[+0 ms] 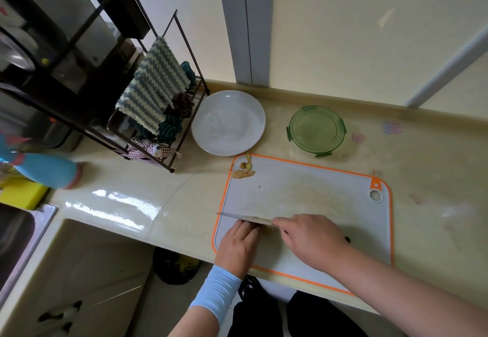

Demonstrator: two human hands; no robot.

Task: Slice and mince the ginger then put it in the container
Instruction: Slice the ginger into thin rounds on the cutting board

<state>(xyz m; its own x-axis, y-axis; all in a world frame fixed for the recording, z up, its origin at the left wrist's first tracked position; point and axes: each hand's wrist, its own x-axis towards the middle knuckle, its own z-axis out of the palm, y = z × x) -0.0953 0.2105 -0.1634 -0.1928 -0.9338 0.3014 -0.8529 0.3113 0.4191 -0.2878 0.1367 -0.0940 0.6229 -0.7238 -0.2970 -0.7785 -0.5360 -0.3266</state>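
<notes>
A white cutting board [303, 191] with an orange rim lies on the counter. At its near left, my right hand [311, 239] grips the handle of a knife [237, 216] whose blade points left. My left hand [237, 247] rests on the board just behind the blade, fingers curled over a small piece of ginger [268, 228] that is mostly hidden. Ginger scraps [244, 170] lie at the board's far left corner. A green container [316, 130] stands beyond the board, its lid on.
A white plate [228, 123] sits left of the container. A black wire rack [148, 115] with cloths stands further left. A blue bottle [45, 169], a yellow sponge [19, 194] and the sink [18, 241] are at the far left. The counter edge runs just below the board.
</notes>
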